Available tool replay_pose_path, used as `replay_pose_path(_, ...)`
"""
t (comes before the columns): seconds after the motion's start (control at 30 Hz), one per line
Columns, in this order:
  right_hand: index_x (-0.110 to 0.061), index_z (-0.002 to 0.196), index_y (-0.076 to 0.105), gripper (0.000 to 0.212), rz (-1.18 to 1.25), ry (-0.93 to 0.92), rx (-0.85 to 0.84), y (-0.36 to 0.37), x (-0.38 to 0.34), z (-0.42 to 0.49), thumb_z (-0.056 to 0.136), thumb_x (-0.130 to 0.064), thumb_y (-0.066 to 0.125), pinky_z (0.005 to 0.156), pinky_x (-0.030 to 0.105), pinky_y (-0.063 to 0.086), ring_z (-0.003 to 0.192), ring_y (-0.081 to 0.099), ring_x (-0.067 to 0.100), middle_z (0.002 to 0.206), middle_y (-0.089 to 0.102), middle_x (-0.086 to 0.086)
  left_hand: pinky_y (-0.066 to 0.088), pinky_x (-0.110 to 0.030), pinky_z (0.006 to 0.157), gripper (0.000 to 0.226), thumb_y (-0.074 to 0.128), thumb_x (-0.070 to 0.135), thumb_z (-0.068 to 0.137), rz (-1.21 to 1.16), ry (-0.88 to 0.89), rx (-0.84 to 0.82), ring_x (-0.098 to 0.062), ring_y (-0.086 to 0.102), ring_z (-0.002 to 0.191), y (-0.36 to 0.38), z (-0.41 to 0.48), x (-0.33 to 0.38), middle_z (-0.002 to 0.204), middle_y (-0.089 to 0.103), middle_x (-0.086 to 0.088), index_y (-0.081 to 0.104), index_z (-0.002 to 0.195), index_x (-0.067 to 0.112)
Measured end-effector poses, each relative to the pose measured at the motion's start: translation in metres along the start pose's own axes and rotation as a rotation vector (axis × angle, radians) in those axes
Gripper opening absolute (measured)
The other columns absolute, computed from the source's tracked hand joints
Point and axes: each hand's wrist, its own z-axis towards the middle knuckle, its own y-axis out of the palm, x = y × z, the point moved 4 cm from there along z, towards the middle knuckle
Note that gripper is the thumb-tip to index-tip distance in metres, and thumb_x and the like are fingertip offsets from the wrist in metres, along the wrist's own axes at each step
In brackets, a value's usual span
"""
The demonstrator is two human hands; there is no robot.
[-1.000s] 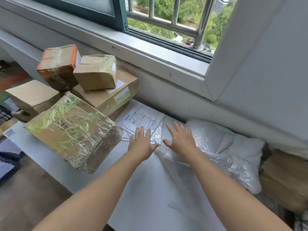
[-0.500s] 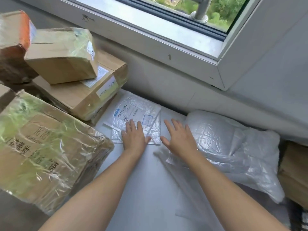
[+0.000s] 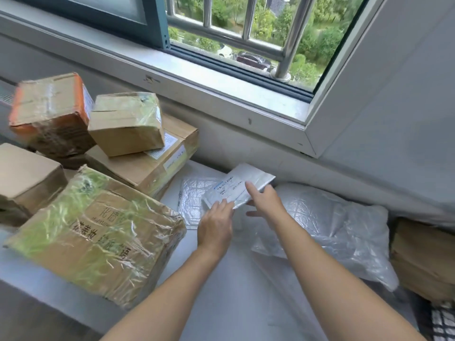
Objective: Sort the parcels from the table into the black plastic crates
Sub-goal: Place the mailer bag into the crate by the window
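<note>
Nearest, the white table (image 3: 221,303) is being crossed by two bare arms. At its near left edge a big brown box (image 3: 98,232), wrapped in shiny tape with green marks, is being rested.

A little further on, the left hand (image 3: 215,225) is being held out with its fingers fairly straight. Its fingertips are being pressed against the near edge of a small white parcel (image 3: 242,185). The same parcel is being pinched by the right hand (image 3: 267,205), with one finger on top and the others under it. The parcel is being held tilted just above the table, between the two hands, with its label facing up.

Part of a flat bubble bag (image 3: 194,200) is being hidden by the parcel. That bag is lying on the table just beside the big box.

To the right, a puffy clear bag (image 3: 332,225) with something white inside is being rested on the table, close to the right hand. Past it, a pile of brown boxes (image 3: 423,257) is being seen.

Behind the big box, a plain box (image 3: 24,173) is being rested on the left. A long flat box (image 3: 152,166) is being used to carry a small box (image 3: 128,124), and an orange box (image 3: 49,112) is being rested right beside that one.

Farthest away, the window sill (image 3: 221,94) and metal bars (image 3: 290,38) are being lit by daylight
</note>
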Motion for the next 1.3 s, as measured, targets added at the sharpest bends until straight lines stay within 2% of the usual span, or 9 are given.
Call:
replay_pose_path(0.1,-0.008,0.092,0.064,0.006,0.098,-0.054,0.127,-0.01,-0.026,-0.019,0.092,-0.011,0.059,0.052,0.036,0.059,0.072,0.071,0.017,0.091,0.071,0.01,0.041,-0.044,0.104,0.033,0.049,0.022,0.103,-0.078,0.0,-0.111,-0.034,0.047,0.134,-0.012,0.002,0.013,0.141,0.055,-0.013,0.06,0.133,0.012)
replay_pose_path(0.2,-0.003,0.099,0.067,0.015,0.071,-0.145,0.237,-0.023,-0.048,-0.043,0.091,-0.008,0.056,0.061,0.045,0.062,0.081,0.072,0.027,0.095,0.072,0.015,0.025,-0.039,0.116,0.048,0.041,0.04,0.104,-0.201,-0.04,-0.176,-0.026,0.022,0.147,-0.027,0.003,0.024,0.159,0.026,-0.012,0.042,0.148,0.021)
replay_pose_path(0.3,-0.005,0.104,0.065,0.012,0.164,-0.234,0.311,-0.039,-0.057,-0.072,0.095,-0.008,0.057,0.071,0.051,0.061,0.09,0.072,0.03,0.1,0.072,0.015,0.032,-0.023,0.101,0.05,0.052,0.038,0.1,-0.546,-0.197,-0.046,-0.019,0.041,0.129,-0.054,0.009,0.04,0.148,0.037,-0.013,0.045,0.144,0.015)
replay_pose_path(0.47,0.004,0.116,0.063,0.022,0.412,-0.338,0.351,-0.06,-0.056,-0.121,0.095,-0.004,0.062,0.058,0.031,0.059,0.086,0.074,0.021,0.102,0.073,0.016,0.058,-0.034,0.087,0.062,0.079,0.019,0.084,-1.243,-0.471,-0.025,-0.018,0.07,0.1,-0.083,0.017,0.064,0.114,0.069,-0.005,0.043,0.134,0.014)
replay_pose_path(0.6,0.002,0.113,0.065,0.024,0.53,-0.361,0.37,-0.081,-0.048,-0.151,0.089,0.001,0.067,0.064,0.037,0.06,0.094,0.072,0.033,0.104,0.072,0.021,0.055,-0.017,0.069,0.047,0.079,-0.001,0.078,-1.195,-0.259,0.018,-0.012,0.072,0.091,-0.103,0.016,0.086,0.101,0.072,0.004,0.056,0.114,0.021)
replay_pose_path(0.8,-0.018,0.136,0.044,0.054,0.377,-0.434,0.5,-0.141,-0.06,-0.176,0.09,-0.012,0.071,0.07,0.023,0.054,0.078,0.067,0.005,0.099,0.066,-0.001,0.059,-0.029,0.081,0.064,0.076,0.001,0.081,-1.056,-0.043,-0.015,-0.008,0.071,0.095,-0.12,0.015,0.112,0.11,0.071,0.006,0.048,0.128,0.034)
replay_pose_path(1.0,-0.022,0.145,0.041,0.065,-0.031,-0.579,0.525,-0.178,-0.082,-0.194,0.088,-0.021,0.073,0.061,0.007,0.046,0.088,0.062,0.002,0.107,0.061,-0.007,0.06,-0.034,0.081,0.058,0.075,0.008,0.086,-1.016,0.08,-0.044,-0.011,0.071,0.094,-0.128,0.007,0.144,0.104,0.073,0.007,0.05,0.128,0.038)
replay_pose_path(1.1,-0.024,0.143,0.043,0.059,-0.104,-0.65,0.56,-0.188,-0.081,-0.206,0.091,-0.022,0.07,0.073,0.016,0.048,0.096,0.063,0.01,0.115,0.061,-0.004,0.061,-0.042,0.079,0.046,0.072,0.013,0.089,-1.064,0.077,-0.02,-0.016,0.073,0.09,-0.135,0.002,0.162,0.103,0.073,-0.002,0.051,0.125,0.034)
replay_pose_path(1.3,-0.026,0.143,0.04,0.056,-0.089,-0.771,0.551,-0.197,-0.08,-0.231,0.094,-0.027,0.066,0.062,0.004,0.047,0.086,0.059,-0.02,0.102,0.057,-0.025,0.056,-0.019,0.063,0.044,0.07,0.006,0.089,-1.126,0.075,0.019,-0.011,0.074,0.082,-0.155,-0.009,0.187,0.098,0.073,-0.003,0.052,0.111,0.039)
